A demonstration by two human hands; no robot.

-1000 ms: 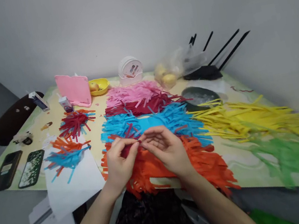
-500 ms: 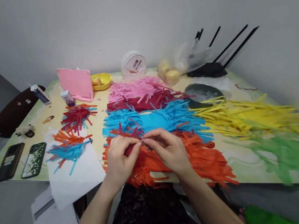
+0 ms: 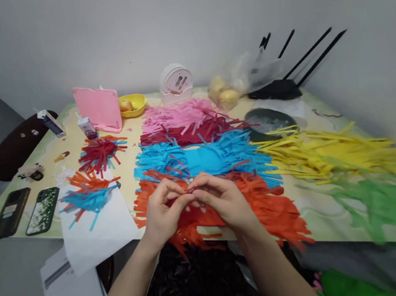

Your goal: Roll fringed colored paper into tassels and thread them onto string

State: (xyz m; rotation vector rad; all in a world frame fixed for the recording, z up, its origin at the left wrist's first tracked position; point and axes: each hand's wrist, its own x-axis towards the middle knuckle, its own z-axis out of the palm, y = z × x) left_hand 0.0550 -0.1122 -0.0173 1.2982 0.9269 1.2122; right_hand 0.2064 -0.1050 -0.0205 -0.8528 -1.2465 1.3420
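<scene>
My left hand and my right hand meet fingertip to fingertip above the orange fringed paper at the table's near edge. Both pinch a small dark red paper strip between thumbs and forefingers; most of it is hidden by the fingers. Just beyond the hands lies blue fringed paper, then dark red fringed paper and pink fringed paper.
Yellow strips and green strips spread at the right. Small paper pom-poms and a white sheet lie left, with two phones beyond. A pink stand, yellow bowl, dark bowl and bagged fruit line the back.
Both hands have dropped slightly toward me and closed tighter together; the dark red strips seen fanning out above the left fingers earlier are now tucked between the fingertips. The camera shifted a little.
</scene>
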